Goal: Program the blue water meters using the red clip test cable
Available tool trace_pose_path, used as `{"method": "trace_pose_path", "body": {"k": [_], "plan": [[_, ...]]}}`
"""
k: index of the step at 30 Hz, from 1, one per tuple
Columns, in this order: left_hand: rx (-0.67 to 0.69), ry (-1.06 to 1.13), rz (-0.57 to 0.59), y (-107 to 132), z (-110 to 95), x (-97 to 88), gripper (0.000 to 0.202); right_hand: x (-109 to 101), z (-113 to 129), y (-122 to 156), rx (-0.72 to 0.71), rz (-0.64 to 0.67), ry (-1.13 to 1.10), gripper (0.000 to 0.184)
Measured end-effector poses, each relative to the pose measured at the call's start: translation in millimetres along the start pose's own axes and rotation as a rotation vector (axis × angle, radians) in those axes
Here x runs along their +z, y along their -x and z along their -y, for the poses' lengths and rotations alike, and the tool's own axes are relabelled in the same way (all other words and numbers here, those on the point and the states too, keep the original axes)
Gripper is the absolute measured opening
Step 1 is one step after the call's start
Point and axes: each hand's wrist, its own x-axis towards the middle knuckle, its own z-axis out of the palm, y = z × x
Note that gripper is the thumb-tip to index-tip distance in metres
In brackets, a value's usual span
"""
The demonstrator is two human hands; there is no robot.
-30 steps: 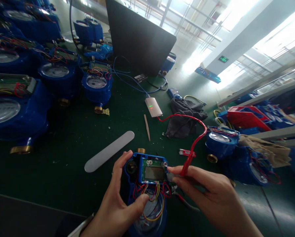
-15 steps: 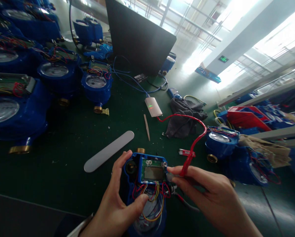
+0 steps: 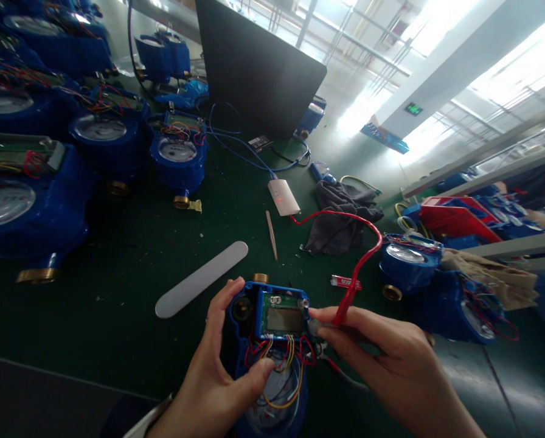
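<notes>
A blue water meter [image 3: 300,398] with its electronics exposed stands at the table's near side. My left hand [image 3: 222,371] is closed around its left side, thumb resting over the clear dial and the loose coloured wires. Set in the meter's top is a green circuit board with a small grey display [image 3: 284,320]. My right hand [image 3: 382,353] pinches the end of a red cable [image 3: 357,267], holding its pale connector [image 3: 315,328] against the board's right edge. The contact point is partly hidden by the fingers. That cable runs back to a white adapter box [image 3: 283,198] with a red light showing.
Several blue meters [image 3: 177,159] crowd the left, and more [image 3: 404,261] sit at right. A laptop [image 3: 258,67] stands behind. Between lie a grey flat strip [image 3: 202,280], tweezers [image 3: 271,236], a dark cloth [image 3: 331,228] and a small red-and-white packet [image 3: 345,282].
The green light on the white adapter box has gone out, leaving only a red one. Both hands and the meter stay as they were.
</notes>
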Motion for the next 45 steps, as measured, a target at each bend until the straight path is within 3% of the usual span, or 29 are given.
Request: {"method": "trace_pose_path", "body": {"k": [15, 45], "plan": [[0.010, -0.027, -0.012, -2.1, -7.1, -1.0, 0.076, 0.7, -1.1, 0.8, 0.001, 0.018, 0.009, 0.013], [0.040, -0.002, -0.033, -0.7, -0.2, 0.8, 0.076, 1.3, -1.4, 1.4, -0.002, 0.010, 0.015, 0.013]]}}
